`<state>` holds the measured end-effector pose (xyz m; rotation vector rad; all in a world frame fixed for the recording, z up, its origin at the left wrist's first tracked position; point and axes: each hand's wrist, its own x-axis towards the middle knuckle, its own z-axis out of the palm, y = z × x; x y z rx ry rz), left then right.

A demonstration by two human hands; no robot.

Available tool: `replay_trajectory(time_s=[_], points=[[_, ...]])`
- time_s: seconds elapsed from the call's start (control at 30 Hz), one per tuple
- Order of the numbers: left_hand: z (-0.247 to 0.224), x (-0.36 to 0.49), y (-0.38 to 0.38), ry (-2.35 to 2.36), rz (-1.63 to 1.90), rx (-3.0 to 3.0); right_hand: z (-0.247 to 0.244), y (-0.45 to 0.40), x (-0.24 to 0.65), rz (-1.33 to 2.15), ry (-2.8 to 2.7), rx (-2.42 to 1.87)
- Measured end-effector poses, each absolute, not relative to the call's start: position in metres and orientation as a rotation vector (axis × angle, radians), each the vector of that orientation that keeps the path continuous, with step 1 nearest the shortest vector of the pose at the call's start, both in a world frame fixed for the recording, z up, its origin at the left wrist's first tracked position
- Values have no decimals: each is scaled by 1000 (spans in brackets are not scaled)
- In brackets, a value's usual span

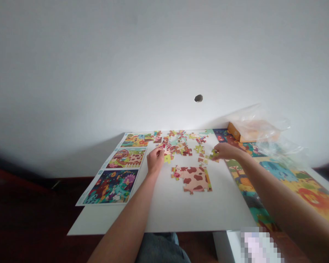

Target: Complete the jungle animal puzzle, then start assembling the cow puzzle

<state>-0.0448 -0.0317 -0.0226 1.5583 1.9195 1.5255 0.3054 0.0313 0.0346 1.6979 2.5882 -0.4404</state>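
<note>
A joined block of jigsaw puzzle pieces (pixel 196 179), showing a brown-spotted cow, lies on the white table (pixel 178 212) in front of me. Beyond it, loose puzzle pieces (pixel 182 149) are scattered across the table. My left hand (pixel 155 159) is closed, fingers curled, beside a red barn piece and a yellow-green piece (pixel 167 158); what its fingertips hold, if anything, is hidden. To the right, my right hand (pixel 223 151) pinches a green puzzle piece (pixel 214 155) just above the tabletop, near several pale loose pieces.
A sheet with three printed pictures (pixel 123 159) lies along the left side. On the right are a finished animal puzzle (pixel 279 171), an orange box (pixel 235 132) and crumpled clear plastic (pixel 274 133). A white wall (pixel 159 65) with a hole stands behind the table.
</note>
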Motion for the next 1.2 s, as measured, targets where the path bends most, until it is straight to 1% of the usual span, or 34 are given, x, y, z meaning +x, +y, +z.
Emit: replay_trajectory(time_s=[0.13,0.17,0.23,0.3,0.4,0.47,0.57,0.7,0.83,1.0,1.2], points=[[-26,-49,-24,1971,1549,1528,23,22,295,-440,2852,2013],[-26,-50,-23,1968,1537,1540,20,18,291,-486,2952,2015],[-27,-51,-23,1949,1504,1598,17,8,281,-668,3141,1840],[-25,-51,-25,1954,1507,1677,16,-1,270,-919,3216,1599],[-16,-47,-35,1956,1557,1825,13,-12,254,-1287,3148,1395],[-9,-39,-47,1785,1469,2033,10,-17,245,-1379,3108,1357],[-4,-19,-66,1483,1215,2295,3,-18,236,-1321,3151,1289],[-12,5,-77,1364,1017,2335,1,-18,233,-1205,3259,1144],[-19,0,-72,1412,1074,2165,4,-19,238,-1135,3256,1115],[-9,-26,-69,1410,1171,2004,6,-16,245,-818,3319,962],[-5,-25,-73,1302,1080,2102,4,-11,246,-722,3362,886]])
